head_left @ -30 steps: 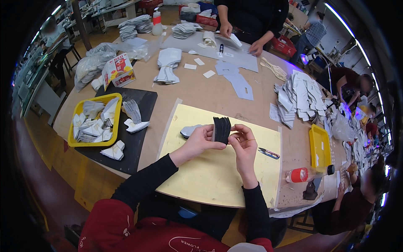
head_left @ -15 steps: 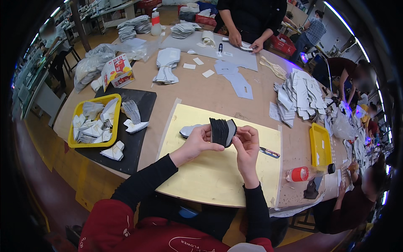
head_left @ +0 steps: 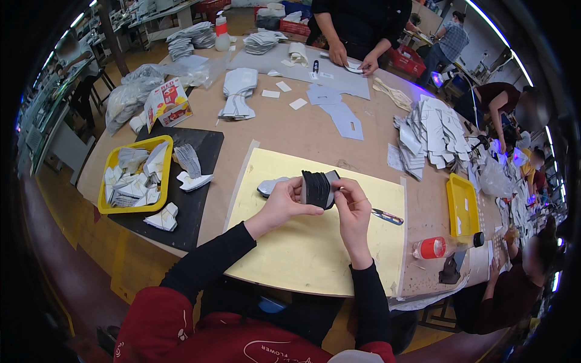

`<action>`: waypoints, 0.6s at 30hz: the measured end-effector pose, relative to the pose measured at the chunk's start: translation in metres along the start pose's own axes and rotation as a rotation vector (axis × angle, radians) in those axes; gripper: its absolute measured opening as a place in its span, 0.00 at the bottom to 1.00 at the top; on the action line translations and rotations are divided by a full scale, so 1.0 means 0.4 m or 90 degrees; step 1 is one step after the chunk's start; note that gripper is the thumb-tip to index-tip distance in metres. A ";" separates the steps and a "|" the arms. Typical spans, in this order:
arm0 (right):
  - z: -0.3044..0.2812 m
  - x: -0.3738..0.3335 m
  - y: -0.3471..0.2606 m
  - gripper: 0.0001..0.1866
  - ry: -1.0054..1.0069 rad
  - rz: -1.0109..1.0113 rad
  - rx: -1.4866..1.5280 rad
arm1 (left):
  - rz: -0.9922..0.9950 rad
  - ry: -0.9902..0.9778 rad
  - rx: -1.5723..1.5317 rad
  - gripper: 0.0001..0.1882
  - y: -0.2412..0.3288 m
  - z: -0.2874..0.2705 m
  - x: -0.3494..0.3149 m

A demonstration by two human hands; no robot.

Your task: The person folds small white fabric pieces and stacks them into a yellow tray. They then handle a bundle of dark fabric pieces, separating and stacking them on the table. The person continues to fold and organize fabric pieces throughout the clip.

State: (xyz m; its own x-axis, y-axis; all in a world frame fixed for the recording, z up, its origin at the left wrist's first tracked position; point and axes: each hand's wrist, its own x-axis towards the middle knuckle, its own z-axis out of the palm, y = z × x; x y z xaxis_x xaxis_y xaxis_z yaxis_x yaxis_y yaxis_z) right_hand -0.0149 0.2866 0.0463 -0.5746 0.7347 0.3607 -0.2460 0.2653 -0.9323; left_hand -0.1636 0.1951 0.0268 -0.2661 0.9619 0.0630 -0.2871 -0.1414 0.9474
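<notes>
Above the yellow board [head_left: 290, 248] I hold a thick stack of thin dark pieces [head_left: 316, 190], grey on its end face. My left hand [head_left: 283, 202] is closed around its left side, with the thumb along the lower edge. My right hand [head_left: 353, 212] pinches its right end between thumb and fingers. A thin yellowish strand, maybe a rubber band, shows by the right fingers. Behind my left hand lies a grey rounded bundle [head_left: 270, 186], partly hidden. Just right of my right hand rests a pen-like tool [head_left: 387, 216].
At left, a yellow tray [head_left: 167, 181] of tied white pieces sits on a black mat [head_left: 203, 154]. A second yellow tray [head_left: 454, 206] and a bottle [head_left: 431, 248] are at right. White piles [head_left: 433, 133] stand beyond. Across the table a person's hands [head_left: 354, 60] handle a strip.
My right fingers have shifted over the right end of the stack, and less of its grey end face shows. The left hand keeps its hold. The view has moved slightly.
</notes>
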 end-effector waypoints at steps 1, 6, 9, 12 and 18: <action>-0.002 0.002 0.001 0.10 -0.020 -0.008 -0.023 | 0.000 0.002 -0.004 0.27 0.001 0.000 -0.001; 0.001 -0.001 -0.012 0.10 -0.032 -0.010 -0.024 | 0.001 -0.002 -0.001 0.27 0.000 -0.002 -0.001; 0.013 -0.004 -0.016 0.09 0.015 0.016 0.020 | -0.003 -0.001 0.003 0.27 -0.006 -0.006 0.001; 0.001 0.000 -0.003 0.09 0.002 -0.030 -0.052 | -0.006 -0.009 0.012 0.27 -0.006 -0.003 0.001; 0.000 0.001 -0.006 0.10 -0.027 -0.046 -0.088 | -0.009 -0.009 0.020 0.26 -0.009 -0.008 -0.001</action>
State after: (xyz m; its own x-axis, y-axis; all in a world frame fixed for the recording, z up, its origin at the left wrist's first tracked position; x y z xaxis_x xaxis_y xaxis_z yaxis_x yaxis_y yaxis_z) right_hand -0.0144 0.2863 0.0486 -0.5928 0.6840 0.4252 -0.1800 0.4020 -0.8978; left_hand -0.1653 0.1944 0.0222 -0.2497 0.9668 0.0539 -0.2621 -0.1210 0.9574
